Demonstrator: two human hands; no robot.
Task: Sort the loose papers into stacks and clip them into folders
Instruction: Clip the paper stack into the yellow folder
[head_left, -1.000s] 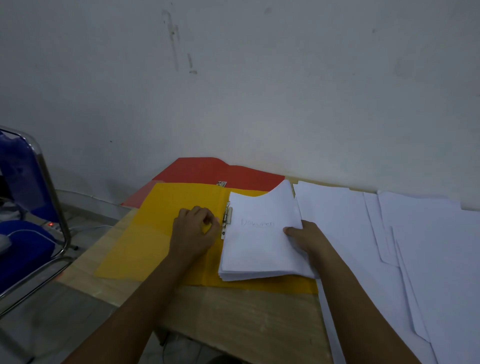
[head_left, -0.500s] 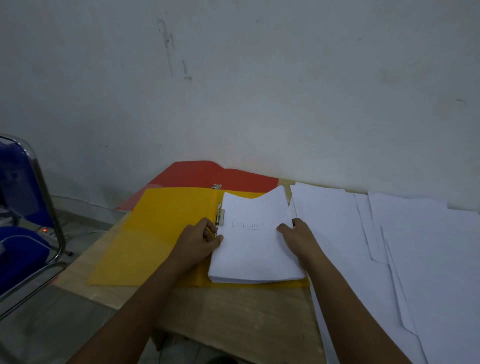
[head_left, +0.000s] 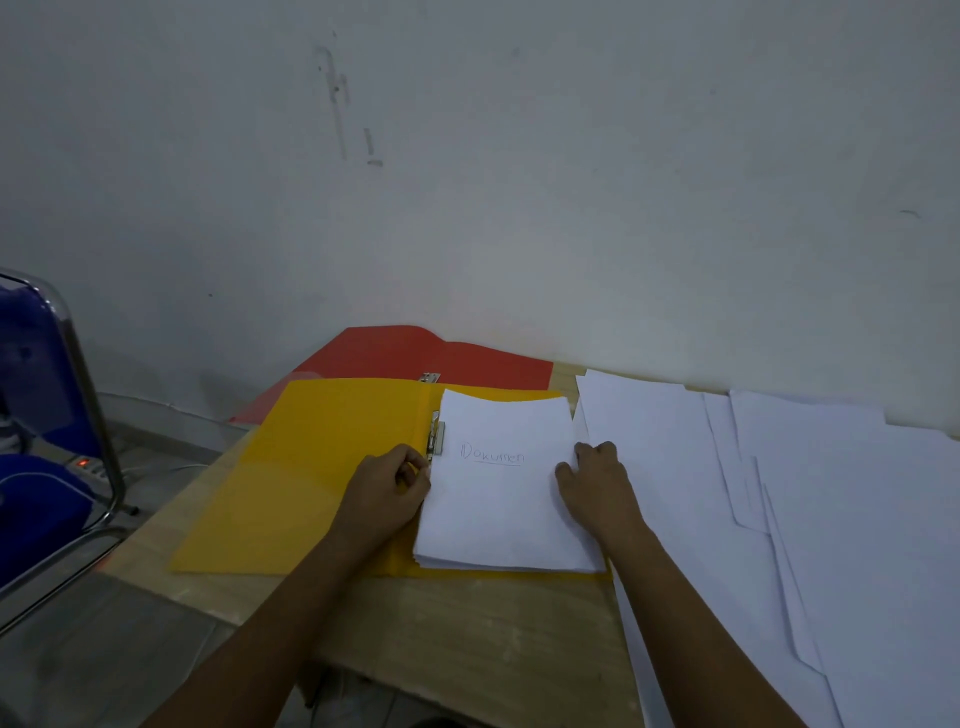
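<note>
Open yellow plastic folder (head_left: 311, 483) on the wooden table (head_left: 467, 639), bearing a white paper stack headed "Dokumen" (head_left: 504, 499). The left hand (head_left: 384, 493), fingers curled, pinches the stack's spine edge beside the metal clip (head_left: 435, 439); the right hand (head_left: 597, 478) presses its opposite edge, fingers bent. Square all edges before clamping.

I count two folders: one yellow folder (head_left: 322, 478) lying open and one red folder (head_left: 415, 353) behind it. One paper stack (head_left: 509, 499) lies in the yellow one. I see two metal clips (head_left: 435, 435), one per folder, two hands, and one chair (head_left: 47, 415). The loose sheets (head_left: 779, 493) overlap beyond counting.
</note>
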